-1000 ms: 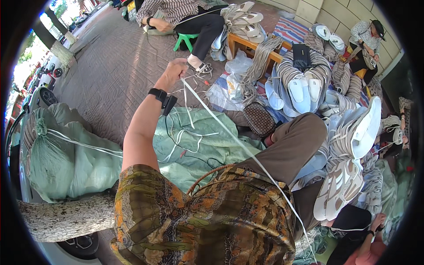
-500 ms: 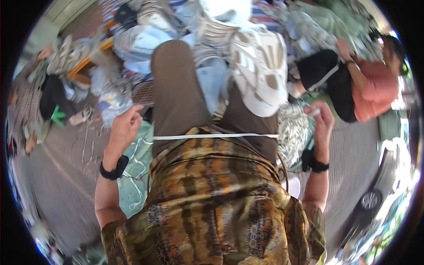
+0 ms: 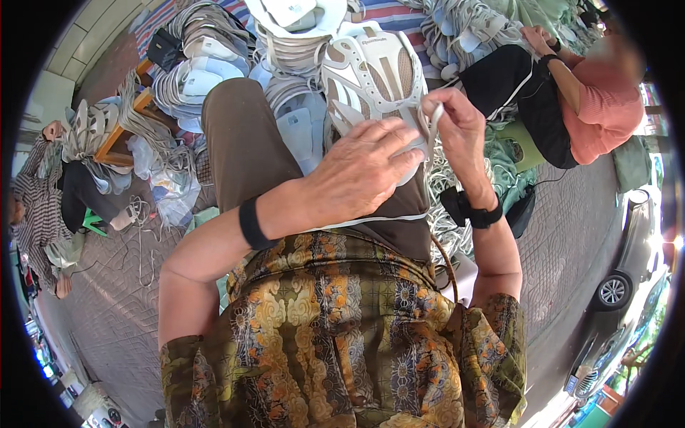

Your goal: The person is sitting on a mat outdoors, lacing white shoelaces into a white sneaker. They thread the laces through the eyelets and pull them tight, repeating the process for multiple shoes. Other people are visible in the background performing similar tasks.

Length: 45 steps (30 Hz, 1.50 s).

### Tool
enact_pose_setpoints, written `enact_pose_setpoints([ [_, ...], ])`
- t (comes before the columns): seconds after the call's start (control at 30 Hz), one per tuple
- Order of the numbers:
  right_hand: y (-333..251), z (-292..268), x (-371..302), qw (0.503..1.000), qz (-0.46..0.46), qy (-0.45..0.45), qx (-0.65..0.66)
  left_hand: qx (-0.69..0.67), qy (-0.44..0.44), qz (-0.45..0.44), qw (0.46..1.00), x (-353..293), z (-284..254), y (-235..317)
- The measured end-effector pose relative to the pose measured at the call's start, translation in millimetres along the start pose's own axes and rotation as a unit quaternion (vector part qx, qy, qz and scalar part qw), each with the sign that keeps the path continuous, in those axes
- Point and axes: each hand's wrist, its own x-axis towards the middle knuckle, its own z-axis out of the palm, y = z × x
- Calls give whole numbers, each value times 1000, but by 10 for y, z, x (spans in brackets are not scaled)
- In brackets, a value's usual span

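Observation:
A white and beige shoe upper (image 3: 385, 75) rests over my right thigh, its toe end pointing back toward me. My left hand (image 3: 353, 167) lies across the near part of the upper, back of the hand up, fingers stretched out. Their tips touch the upper or hover just over it; I cannot tell which. At the upper's right edge my right hand (image 3: 462, 135) pinches a white shoelace (image 3: 435, 118) between thumb and fingers. A thin white cord (image 3: 371, 220) runs across my lap beneath my hands.
Beyond my knees stand stacked shoe uppers (image 3: 296, 46) and bundles of pale uppers (image 3: 210, 60) on a striped sheet. White laces (image 3: 444, 207) are heaped beside my right thigh. One person (image 3: 606, 100) sits at right, another (image 3: 39, 207) at left. A parked car (image 3: 615, 285) is farther right.
Both hands have moved inward from beside my thighs to the shoe upper. My left hand now covers its near part, and the right holds a shoelace at its edge. The view has shifted slightly.

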Motion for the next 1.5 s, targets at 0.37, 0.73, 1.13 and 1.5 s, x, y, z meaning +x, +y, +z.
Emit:
enact_pose_setpoints([
  [0.37,257,129,47,995,-58,7,-86,8,-15,-29,999,-18,165,31],
  [0.73,288,181,47,956,-198,18,-215,4,-9,-44,999,-42,208,41],
  [1.13,92,180,118,941,-195,-36,-275,31,-27,-47,998,-66,205,26],
  [1.5,133,89,294,949,-204,-66,-229,9,7,-51,999,-65,258,20],
])
